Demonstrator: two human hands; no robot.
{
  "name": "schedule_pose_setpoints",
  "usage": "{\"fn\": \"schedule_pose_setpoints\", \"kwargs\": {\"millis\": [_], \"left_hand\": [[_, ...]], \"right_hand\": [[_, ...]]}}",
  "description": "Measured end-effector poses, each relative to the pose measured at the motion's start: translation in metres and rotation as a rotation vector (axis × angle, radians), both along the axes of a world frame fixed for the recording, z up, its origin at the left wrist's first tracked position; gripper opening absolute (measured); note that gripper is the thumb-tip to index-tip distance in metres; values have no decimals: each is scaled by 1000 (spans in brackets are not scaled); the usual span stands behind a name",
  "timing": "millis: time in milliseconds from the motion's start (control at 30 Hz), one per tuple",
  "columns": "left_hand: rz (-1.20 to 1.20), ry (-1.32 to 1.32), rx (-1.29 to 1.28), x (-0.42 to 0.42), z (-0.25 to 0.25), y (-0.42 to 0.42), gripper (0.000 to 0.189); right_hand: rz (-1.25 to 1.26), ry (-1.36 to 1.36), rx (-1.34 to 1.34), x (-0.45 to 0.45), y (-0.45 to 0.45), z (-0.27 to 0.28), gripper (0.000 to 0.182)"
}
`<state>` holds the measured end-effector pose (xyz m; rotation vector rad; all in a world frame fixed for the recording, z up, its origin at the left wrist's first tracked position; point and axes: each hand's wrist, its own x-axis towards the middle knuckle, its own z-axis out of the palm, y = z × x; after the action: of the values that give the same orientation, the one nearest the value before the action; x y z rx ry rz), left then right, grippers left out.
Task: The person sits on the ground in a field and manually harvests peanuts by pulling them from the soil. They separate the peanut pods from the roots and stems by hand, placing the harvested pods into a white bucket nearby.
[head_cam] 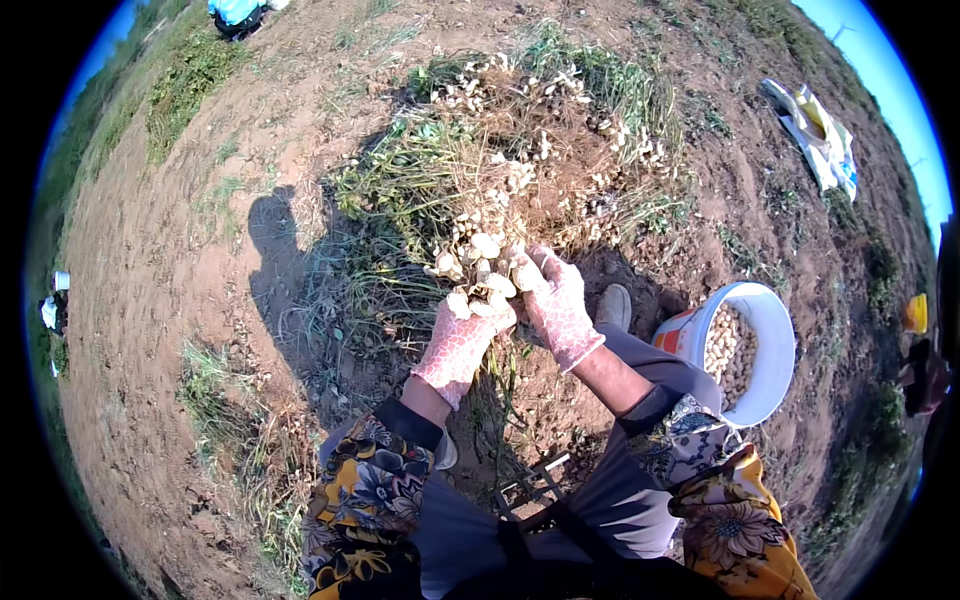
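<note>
My left hand [463, 341], in a pink patterned glove, grips a pulled peanut plant just below its cluster of pale pods [484, 274]. Green stems [504, 375] of that plant trail down below the hand. My right hand [553, 300], gloved alike, has its fingers closed around pods at the right side of the cluster. Just beyond both hands lies a heap of uprooted peanut plants [555, 165], with roots and pods showing. To my right a white plastic bucket [769, 330], tilted in view, holds many loose peanuts [724, 349].
A white sack [821, 142] lies on the soil at the upper right. Wilted plants [255, 442] are strewn at my left. Beneath me is a metal frame [536, 487]. Other people [238, 15] crouch far off, and a yellow container [915, 313] stands at the far right.
</note>
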<state>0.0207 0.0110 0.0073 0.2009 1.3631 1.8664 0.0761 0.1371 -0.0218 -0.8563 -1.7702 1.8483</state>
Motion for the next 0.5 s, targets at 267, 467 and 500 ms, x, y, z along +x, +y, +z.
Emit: {"fn": "schedule_pose_setpoints", "kwargs": {"millis": [267,467,500], "left_hand": [[-167,116,-6,-8,-11,-7,31],[-295,251,-81,-5,15,-6,21],[-223,94,-16,1,27,-6,22]], "right_hand": [[98,165,-222,-3,-12,13,27],[22,38,115,-5,-13,14,22],[21,16,183,-2,-15,25,24]]}}
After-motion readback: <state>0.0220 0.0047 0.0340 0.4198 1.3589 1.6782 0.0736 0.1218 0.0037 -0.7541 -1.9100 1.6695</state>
